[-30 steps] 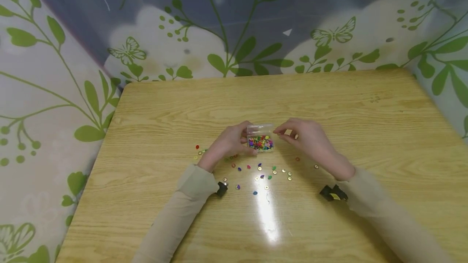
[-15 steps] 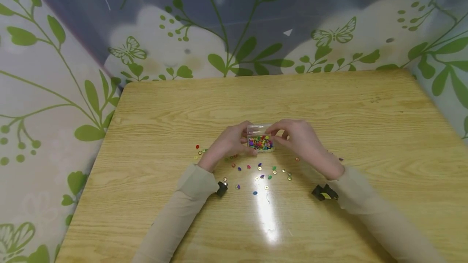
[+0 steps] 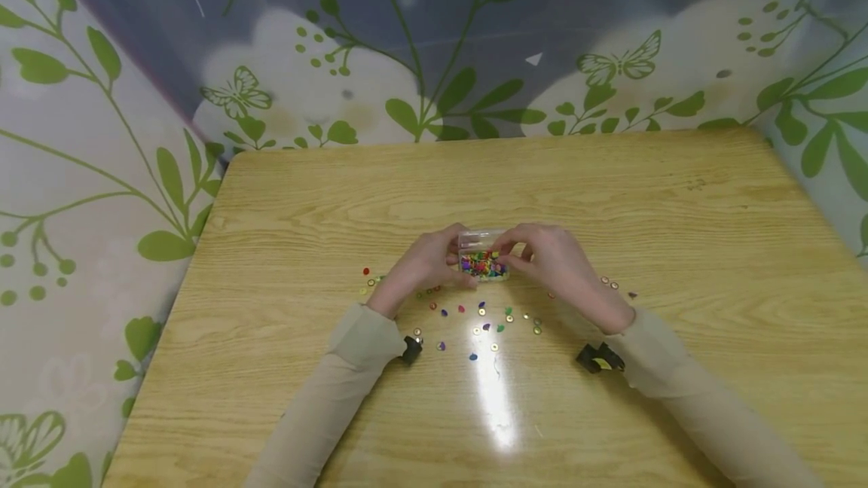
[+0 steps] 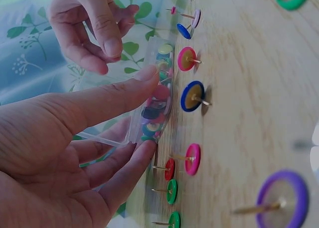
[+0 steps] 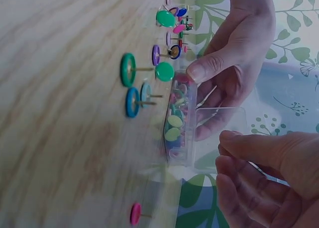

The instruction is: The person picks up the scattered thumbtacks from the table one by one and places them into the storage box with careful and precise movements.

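My left hand (image 3: pixel 427 260) grips a clear plastic box (image 4: pixel 142 108) between thumb and fingers. Its lid (image 5: pixel 222 128) is swung up, and colourful thumbtacks (image 3: pixel 483 265) fill the lower part. Beside the box's right side, my right hand (image 3: pixel 552 254) has its fingertips over the opening. The right wrist view shows the right thumb (image 5: pixel 254 145) near the curled fingers, with no thumbtack visible between them. Loose thumbtacks lie on the table near the box, among them a blue-rimmed one (image 4: pixel 193 96) and a green one (image 5: pixel 128 69), pins exposed.
The wooden table (image 3: pixel 325 398) ends at a wall (image 3: pixel 475 44) printed with leaves. More thumbtacks are scattered left of the left wrist, such as a red one (image 3: pixel 366 271), and right of the right wrist, such as a gold-backed one (image 3: pixel 614 285).
My right hand has moved left to the box's opening. A small reddish thing at its fingertips a second ago is not visible there now. The left hand and box have stayed in place.
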`<state>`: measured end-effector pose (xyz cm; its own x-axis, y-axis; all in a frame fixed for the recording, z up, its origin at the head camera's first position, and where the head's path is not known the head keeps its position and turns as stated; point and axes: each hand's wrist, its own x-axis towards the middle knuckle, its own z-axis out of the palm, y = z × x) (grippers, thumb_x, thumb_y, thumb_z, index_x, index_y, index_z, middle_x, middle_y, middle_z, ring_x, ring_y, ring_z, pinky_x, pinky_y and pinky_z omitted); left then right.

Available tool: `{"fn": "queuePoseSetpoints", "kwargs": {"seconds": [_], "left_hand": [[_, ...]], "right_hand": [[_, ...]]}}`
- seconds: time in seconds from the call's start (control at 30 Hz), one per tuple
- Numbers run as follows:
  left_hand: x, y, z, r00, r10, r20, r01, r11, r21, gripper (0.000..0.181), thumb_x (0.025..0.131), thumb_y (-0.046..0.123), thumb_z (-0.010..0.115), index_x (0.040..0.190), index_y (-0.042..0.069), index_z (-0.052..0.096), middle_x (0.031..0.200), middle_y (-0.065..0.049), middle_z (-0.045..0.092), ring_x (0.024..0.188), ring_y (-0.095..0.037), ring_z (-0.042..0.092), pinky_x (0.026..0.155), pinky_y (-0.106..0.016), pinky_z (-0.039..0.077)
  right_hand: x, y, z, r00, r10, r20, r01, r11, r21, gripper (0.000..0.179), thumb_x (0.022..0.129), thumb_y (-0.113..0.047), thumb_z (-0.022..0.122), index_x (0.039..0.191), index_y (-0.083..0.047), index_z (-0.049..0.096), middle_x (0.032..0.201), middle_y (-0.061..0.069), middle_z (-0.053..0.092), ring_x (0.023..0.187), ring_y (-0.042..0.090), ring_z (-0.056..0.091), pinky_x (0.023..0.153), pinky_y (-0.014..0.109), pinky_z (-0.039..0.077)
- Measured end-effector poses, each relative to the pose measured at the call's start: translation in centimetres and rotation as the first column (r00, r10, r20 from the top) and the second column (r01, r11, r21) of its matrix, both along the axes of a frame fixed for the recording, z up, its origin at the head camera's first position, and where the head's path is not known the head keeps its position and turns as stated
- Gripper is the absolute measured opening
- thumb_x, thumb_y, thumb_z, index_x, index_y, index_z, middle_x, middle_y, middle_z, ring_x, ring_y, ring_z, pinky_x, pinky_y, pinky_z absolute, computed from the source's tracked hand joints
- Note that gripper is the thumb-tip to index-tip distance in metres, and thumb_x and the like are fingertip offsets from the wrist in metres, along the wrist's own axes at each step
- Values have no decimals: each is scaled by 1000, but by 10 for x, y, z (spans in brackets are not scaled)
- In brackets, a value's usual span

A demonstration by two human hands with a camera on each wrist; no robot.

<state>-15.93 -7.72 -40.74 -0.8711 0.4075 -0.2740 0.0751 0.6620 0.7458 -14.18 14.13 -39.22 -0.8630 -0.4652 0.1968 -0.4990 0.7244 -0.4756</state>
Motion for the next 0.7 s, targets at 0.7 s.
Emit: {"fn": "queuePoseSetpoints", "kwargs": {"seconds": [0.7], "left_hand": [[0,0,2,1000,-14,-2,14,1000,-25,71,77,20,90,139,17,55,124,-7,63,113,-24,61,99,-41,52]], "right_hand": [[12,75,27,975,-163,-150,157,986,-55,9,88,-12,79,97,-15,79,99,6,78,69,20,71,49,23,43]]}}
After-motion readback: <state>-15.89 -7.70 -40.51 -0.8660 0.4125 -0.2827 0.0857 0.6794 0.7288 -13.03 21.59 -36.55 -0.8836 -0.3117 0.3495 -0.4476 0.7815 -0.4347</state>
